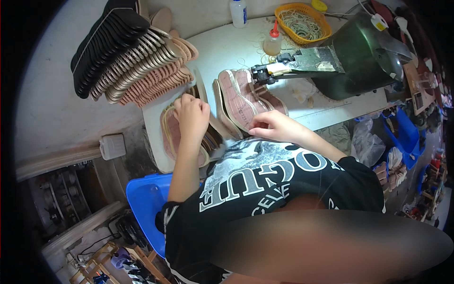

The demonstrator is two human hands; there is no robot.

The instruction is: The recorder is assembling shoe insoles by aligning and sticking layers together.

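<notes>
Several pink-brown shoe insoles with pale edges lie around both hands. My left hand [191,115] is closed, its curled fingers on the upper end of the left stack of insoles [171,128]; the fingertips are partly hidden. My right hand [272,127] is closed with bent fingers at the lower end of an insole [235,97] on the table, thumb and forefinger near its edge. That insole lies with others beside the head of a sewing machine [267,75], and its far part reaches under the machine's arm.
Tall bundles of black insoles [106,40] and beige insoles [151,71] stand at the table's far left. Behind the machine are a red-capped bottle [272,45], a white bottle [239,13] and a yellow basket [302,40] of cord. A blue chair or bin [142,194] stands lower left.
</notes>
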